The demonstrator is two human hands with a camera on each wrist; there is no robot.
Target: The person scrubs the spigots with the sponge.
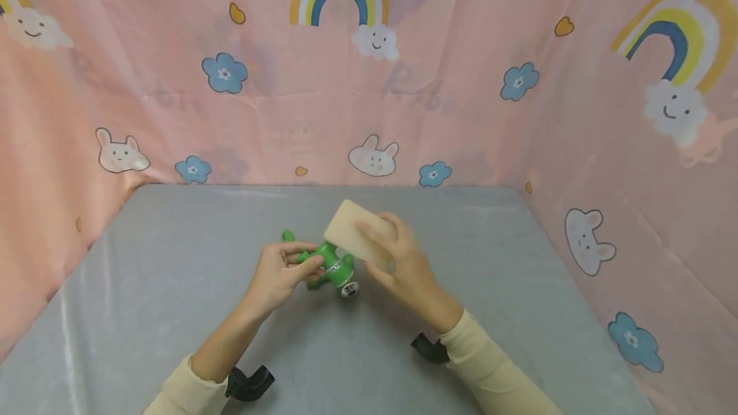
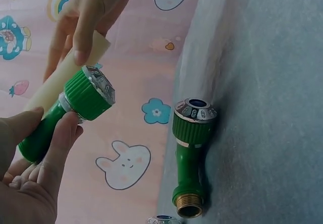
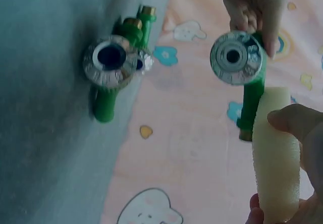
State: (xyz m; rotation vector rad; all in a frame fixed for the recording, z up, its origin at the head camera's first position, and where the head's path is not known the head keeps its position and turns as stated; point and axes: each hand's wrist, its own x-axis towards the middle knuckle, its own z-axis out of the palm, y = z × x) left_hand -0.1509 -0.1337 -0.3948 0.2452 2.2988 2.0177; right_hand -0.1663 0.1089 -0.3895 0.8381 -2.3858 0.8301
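My left hand (image 1: 279, 277) pinches a green hose nozzle (image 1: 327, 255) by its slim body. The nozzle has a ribbed collar (image 2: 88, 95), a silver numbered face (image 3: 236, 57) and a brass-coloured end (image 3: 246, 134). My right hand (image 1: 410, 271) grips a cream sponge block (image 1: 348, 229) between thumb and fingers. In the right wrist view the sponge (image 3: 276, 168) overlaps the side of the nozzle's green body. The left wrist view has the sponge (image 2: 53, 85) just behind that body, partly hidden by it.
More green nozzles of the same kind stand or lie on the grey table (image 1: 173, 312); one nozzle (image 2: 189, 168) shows a threaded brass end. Black curved pieces (image 1: 251, 384) sit by both sleeves. A pink patterned curtain (image 1: 450, 127) borders the table at the back and sides.
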